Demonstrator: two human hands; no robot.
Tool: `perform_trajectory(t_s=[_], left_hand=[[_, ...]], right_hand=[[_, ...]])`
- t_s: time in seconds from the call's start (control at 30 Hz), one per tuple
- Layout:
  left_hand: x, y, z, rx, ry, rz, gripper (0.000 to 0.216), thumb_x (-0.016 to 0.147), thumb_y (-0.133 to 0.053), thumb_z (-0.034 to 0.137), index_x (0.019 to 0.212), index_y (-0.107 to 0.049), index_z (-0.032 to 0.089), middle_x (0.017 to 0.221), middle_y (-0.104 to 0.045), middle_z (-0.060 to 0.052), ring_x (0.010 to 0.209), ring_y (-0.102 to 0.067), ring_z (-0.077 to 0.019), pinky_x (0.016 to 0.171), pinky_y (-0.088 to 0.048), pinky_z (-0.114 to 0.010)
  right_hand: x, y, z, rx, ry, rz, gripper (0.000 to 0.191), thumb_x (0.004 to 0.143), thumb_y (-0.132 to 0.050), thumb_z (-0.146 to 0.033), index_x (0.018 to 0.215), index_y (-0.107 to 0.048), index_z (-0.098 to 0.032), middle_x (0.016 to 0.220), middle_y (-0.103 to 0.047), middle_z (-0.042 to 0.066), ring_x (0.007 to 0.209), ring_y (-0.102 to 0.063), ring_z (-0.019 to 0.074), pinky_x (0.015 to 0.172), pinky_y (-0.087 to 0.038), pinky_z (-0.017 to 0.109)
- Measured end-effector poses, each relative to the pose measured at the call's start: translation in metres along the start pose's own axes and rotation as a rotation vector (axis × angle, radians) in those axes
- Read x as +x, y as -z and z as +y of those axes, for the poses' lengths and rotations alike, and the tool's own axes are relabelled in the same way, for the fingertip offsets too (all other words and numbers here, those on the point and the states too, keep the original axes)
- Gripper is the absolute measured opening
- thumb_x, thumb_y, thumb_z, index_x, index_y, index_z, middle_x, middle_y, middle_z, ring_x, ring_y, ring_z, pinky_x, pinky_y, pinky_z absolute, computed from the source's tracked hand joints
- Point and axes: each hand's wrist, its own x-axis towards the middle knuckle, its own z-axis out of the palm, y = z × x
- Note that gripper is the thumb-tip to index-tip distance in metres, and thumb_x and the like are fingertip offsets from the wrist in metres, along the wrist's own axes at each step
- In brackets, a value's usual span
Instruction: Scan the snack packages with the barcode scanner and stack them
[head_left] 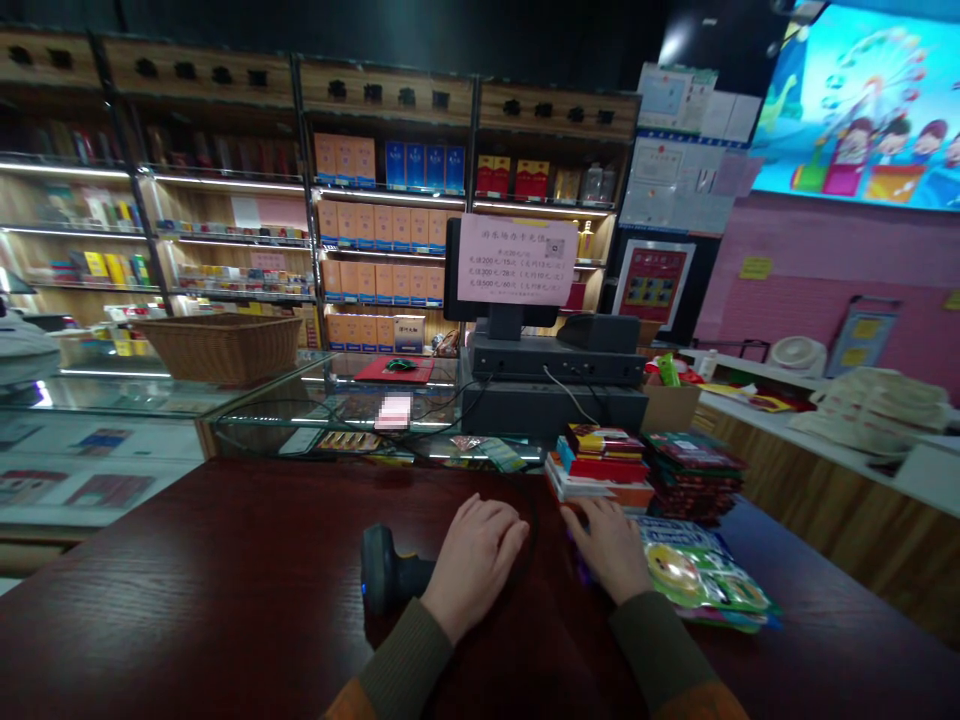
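My left hand (480, 555) rests palm down near the middle of the dark wooden counter (247, 590), fingers loosely stretched forward. A black barcode scanner (382, 570) lies on its side just left of it, the end of its handle hidden behind my wrist. To the right, my right hand (611, 545) is palm down with fingers apart, beside a stack of small boxes (604, 465). Under its thumb side shows a bit of purple that I cannot make out. Green and blue blister packs (705, 575) lie against the right hand's outer side.
A stack of dark red packets (694, 470) stands at the counter's right. Beyond are a glass display case (300, 400), a cash register (555, 370) with a monitor bearing a paper sign (517, 260), and a wicker basket (221, 345). Stocked shelves (390, 225) line the back wall.
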Motion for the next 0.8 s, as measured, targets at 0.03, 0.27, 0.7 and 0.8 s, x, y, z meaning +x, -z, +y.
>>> perform_trajectory(t_s=[0.03, 0.27, 0.7, 0.8], left_hand=[[0.001, 0.000, 0.001, -0.005, 0.002, -0.008, 0.026, 0.102, -0.042, 0.029, 0.096, -0.067, 0.023, 0.106, -0.073, 0.000, 0.105, -0.065, -0.0163, 0.118, -0.034, -0.048], [0.011, -0.002, 0.007, -0.053, 0.039, -0.057, 0.022, 0.101, -0.045, 0.030, 0.100, -0.066, 0.023, 0.109, -0.072, -0.001, 0.107, -0.064, -0.0178, 0.116, -0.034, -0.046], [0.028, -0.015, 0.008, -0.100, 0.090, -0.142, 0.029, 0.093, -0.053, 0.033, 0.115, -0.066, 0.019, 0.119, -0.069, -0.007, 0.111, -0.063, -0.0230, 0.104, -0.045, -0.037], [0.031, -0.019, 0.009, -0.130, 0.099, -0.156, 0.032, 0.091, -0.054, 0.032, 0.119, -0.065, 0.018, 0.121, -0.068, -0.009, 0.112, -0.062, -0.0236, 0.105, -0.044, -0.037]], right_hand=[[0.001, 0.000, 0.001, 0.027, -0.008, 0.011, 0.029, 0.098, -0.049, -0.039, 0.112, -0.070, -0.025, 0.117, -0.070, 0.009, 0.112, -0.059, 0.0289, 0.089, -0.041, 0.040], [0.010, -0.011, 0.015, 0.233, -0.025, 0.139, 0.031, 0.094, -0.046, -0.033, 0.111, -0.069, -0.021, 0.111, -0.070, 0.011, 0.102, -0.062, 0.0280, 0.091, -0.044, 0.039], [0.019, -0.017, 0.026, 0.622, -0.113, 0.327, 0.043, 0.084, -0.045, -0.044, 0.106, -0.068, -0.015, 0.107, -0.069, 0.016, 0.104, -0.063, 0.0308, 0.097, -0.047, 0.047], [0.020, -0.014, 0.028, 0.674, -0.159, 0.342, 0.046, 0.083, -0.046, -0.047, 0.106, -0.068, -0.014, 0.107, -0.069, 0.016, 0.102, -0.063, 0.0307, 0.096, -0.048, 0.047]])
